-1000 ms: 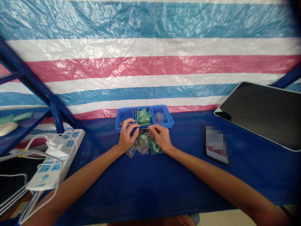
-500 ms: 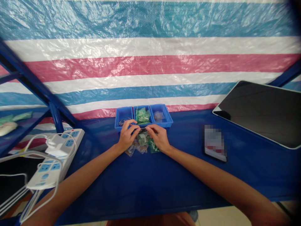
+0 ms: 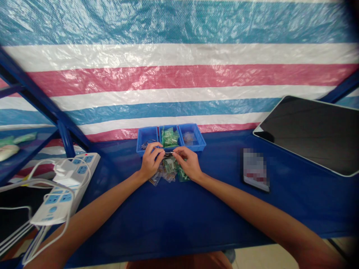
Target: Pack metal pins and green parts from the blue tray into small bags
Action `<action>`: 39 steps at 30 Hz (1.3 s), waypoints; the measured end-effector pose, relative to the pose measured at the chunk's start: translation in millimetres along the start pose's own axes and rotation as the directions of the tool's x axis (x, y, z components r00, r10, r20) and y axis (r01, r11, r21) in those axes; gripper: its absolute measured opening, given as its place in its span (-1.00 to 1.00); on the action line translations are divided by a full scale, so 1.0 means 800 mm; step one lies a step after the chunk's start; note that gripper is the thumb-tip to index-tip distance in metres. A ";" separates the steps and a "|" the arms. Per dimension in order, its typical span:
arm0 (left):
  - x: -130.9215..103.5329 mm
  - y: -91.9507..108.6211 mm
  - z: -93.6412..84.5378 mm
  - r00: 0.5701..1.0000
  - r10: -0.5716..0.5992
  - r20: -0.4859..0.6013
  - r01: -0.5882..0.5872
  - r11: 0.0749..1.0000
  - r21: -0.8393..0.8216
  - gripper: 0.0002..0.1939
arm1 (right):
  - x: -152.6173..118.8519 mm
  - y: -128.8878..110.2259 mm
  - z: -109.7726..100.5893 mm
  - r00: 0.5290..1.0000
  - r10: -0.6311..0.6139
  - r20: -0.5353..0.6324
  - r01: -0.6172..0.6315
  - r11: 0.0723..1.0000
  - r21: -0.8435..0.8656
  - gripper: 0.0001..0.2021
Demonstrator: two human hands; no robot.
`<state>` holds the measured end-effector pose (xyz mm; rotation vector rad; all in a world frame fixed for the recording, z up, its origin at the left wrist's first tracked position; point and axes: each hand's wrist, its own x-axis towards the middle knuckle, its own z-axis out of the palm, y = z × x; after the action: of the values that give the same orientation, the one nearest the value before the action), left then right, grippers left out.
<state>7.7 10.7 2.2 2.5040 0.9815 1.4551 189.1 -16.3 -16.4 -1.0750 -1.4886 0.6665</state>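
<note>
Thin dark metal rods span the gap between my two hands. My left hand pinches their left end, and my right hand has its fingers closed at the right end. Below them lie small clear and green bags of parts, partly covered by my hands. Just behind is a blue three-part bin: dark rods in the left compartment, green bags in the middle, clear bags on the right.
A white power strip with plugs and cables lies at the left. A phone-like object, blurred out, is right of my hands. A large dark screen stands at the right on the blue table.
My hands have drawn slightly apart, and more of the rods shows between the fingertips. The bin and bags stay where they were.
</note>
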 end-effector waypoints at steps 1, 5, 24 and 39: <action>0.000 0.000 0.000 1.000 -0.002 -0.003 0.002 1.000 -0.001 -0.86 | 0.000 0.000 0.000 1.000 0.001 0.002 -0.001 1.000 -0.001 -0.76; 0.000 0.001 -0.001 1.000 -0.010 0.000 0.010 1.000 -0.006 -0.85 | 0.000 0.000 0.000 1.000 -0.001 0.009 0.001 1.000 -0.003 -0.76; 0.002 -0.002 0.002 1.000 0.018 0.015 -0.018 1.000 -0.006 -0.90 | 0.001 -0.003 -0.001 1.000 -0.015 0.020 0.015 1.000 -0.017 -0.75; -0.001 -0.002 0.002 1.000 0.008 -0.002 -0.008 0.999 -0.036 -0.87 | -0.001 -0.006 -0.002 0.997 -0.059 0.044 0.062 0.997 -0.052 -0.76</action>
<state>8.0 12.2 0.0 2.4851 0.9386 1.4636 189.4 -19.0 -12.3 -1.0578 -1.5772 0.6134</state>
